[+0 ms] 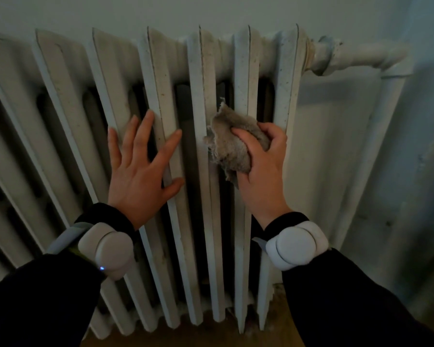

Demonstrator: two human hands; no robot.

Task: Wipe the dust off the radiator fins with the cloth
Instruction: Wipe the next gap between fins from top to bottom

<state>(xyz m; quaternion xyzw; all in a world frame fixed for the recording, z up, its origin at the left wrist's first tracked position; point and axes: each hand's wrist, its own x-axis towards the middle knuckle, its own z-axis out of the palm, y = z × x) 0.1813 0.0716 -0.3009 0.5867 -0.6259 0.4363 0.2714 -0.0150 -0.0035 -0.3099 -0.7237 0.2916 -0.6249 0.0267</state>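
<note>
Dark sleeves (48, 296) and white wrist bands (105, 249) fill the bottom of the view, nearest the lens. Beyond them the cloth (232, 149), a frayed grey-brown rag, sits bunched in the right hand (263, 176). Its fingers and thumb curl round the rag and press it against the front edge of one of the fins (207, 71), toward the right end of the radiator (68, 96) and about halfway up. Bunching it probably makes a firm pad to push along the narrow edge and into the gap beside it. The left hand (140, 171) lies flat and spread on the fins just left of the cloth, fingers straight, holding nothing. It seems placed there to steady the body while the other hand rubs. Specks and grey grime dot the fin faces, so much wiping looks left. A painted pipe (361, 56) leaves the right end along the pale wall (211, 11), and wooden floor (268, 329) shows below.
</note>
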